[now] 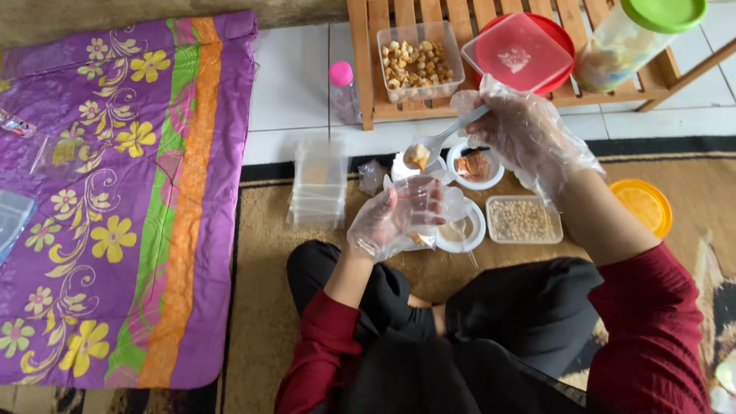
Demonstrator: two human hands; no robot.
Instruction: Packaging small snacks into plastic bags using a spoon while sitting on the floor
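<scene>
Both hands wear loose clear plastic gloves. My left hand (399,216) holds a small clear plastic bag (418,201) upright and open, just above my lap. My right hand (521,130) grips a white plastic spoon (445,139) by its handle; its bowl carries a pale chunk of food (418,156) right over the bag's mouth. Behind the spoon, on a low wooden rack, stands an open clear tub of similar fried chunks (418,63).
On the brown rug: a white bowl with a reddish sauce (475,166), a white bowl with a brown one (462,231), a clear tub of beans (524,220), an orange lid (642,205), stacked clear containers (317,184). A red-lidded box (524,52), a green-lidded jar (636,37), a pink-capped bottle (343,90), a purple flowered mat (115,199).
</scene>
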